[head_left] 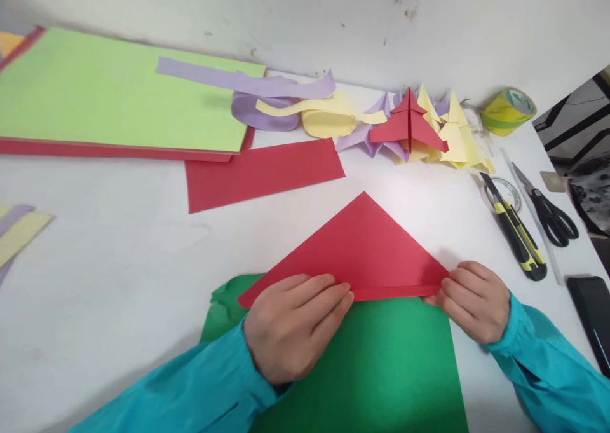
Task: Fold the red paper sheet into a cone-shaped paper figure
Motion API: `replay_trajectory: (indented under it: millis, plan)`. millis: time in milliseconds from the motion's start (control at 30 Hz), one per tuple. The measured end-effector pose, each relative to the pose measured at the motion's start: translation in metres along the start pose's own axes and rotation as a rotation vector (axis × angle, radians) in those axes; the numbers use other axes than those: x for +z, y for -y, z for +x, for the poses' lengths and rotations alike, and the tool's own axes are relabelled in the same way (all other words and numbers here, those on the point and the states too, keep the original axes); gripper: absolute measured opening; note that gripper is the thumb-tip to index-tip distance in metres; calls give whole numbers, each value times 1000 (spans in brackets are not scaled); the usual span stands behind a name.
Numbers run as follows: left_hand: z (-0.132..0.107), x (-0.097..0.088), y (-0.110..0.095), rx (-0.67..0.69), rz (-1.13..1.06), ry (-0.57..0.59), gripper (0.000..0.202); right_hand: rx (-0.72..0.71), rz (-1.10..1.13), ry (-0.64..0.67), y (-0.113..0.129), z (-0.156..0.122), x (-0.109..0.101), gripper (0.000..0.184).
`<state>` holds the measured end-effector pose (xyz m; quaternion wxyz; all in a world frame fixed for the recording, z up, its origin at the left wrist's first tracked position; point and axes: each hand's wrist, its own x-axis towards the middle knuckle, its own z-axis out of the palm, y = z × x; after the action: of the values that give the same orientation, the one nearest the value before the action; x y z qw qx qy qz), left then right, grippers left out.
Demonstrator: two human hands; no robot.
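A sheet of red paper, folded to a triangle with its point away from me, lies partly over a green sheet. Along its near edge runs a narrow folded strip. My left hand presses the left part of that edge, fingers together on the paper. At the right corner, my right hand pinches the paper between thumb and fingers. The thumb tips are partly hidden.
Behind lie a red paper strip, a light green paper stack, curled purple and yellow strips, and several folded paper shapes. On the right are tape, a cutter knife, scissors and a phone.
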<state>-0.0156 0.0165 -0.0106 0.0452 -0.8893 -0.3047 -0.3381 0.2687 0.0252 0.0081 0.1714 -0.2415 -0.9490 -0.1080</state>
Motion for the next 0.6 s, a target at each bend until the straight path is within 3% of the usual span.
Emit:
replay_trajectory:
  millis: [100, 333, 467, 600]
  plan:
    - [3, -5, 2, 30, -4, 47, 14, -4, 4, -15, -1, 0, 0, 28]
    - [-1, -2, 1, 35, 6, 24, 15, -4, 43, -54, -6, 0, -2, 24]
    - [-4, 2, 0, 35, 4, -37, 14, 1, 57, -78, -6, 0, -3, 29]
    - [-2, 0, 2, 46, 18, -20, 14, 13, 3, -60, -13, -7, -2, 36]
